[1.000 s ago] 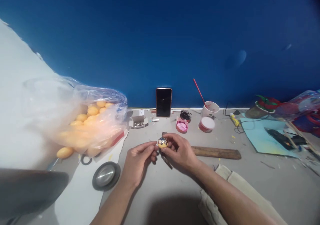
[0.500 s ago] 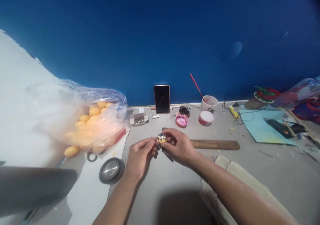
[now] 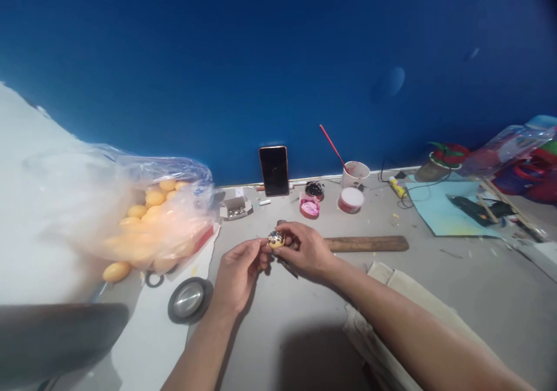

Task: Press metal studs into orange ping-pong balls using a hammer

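Observation:
My right hand (image 3: pixel 304 252) grips a small yellow egg-shaped ball (image 3: pixel 276 240) between thumb and fingers. Shiny silver and dark patches cover the ball's upper side. From the left, my left hand (image 3: pixel 239 269) brings its pinched thumb and forefinger up against the ball's edge; whatever they hold is too small to make out. Just beyond my hands, a small open box (image 3: pixel 236 208) contains shiny metal bits. A dark, narrow tool lies partly hidden below my right hand.
Similar yellow balls (image 3: pixel 154 198) fill a clear plastic bag at left. A phone (image 3: pixel 274 170) leans against the blue wall. Paint pots (image 3: pixel 351 201), a paper cup (image 3: pixel 357 173) with a red stick, a wooden strip (image 3: pixel 369 244), a cloth (image 3: pixel 404 298) and a round metal-centred disc (image 3: pixel 190 299) surround my hands.
The view has turned slightly right, so everything sits a little further left. My hands keep the same hold on the yellow ball, with barely any shift of the fingers.

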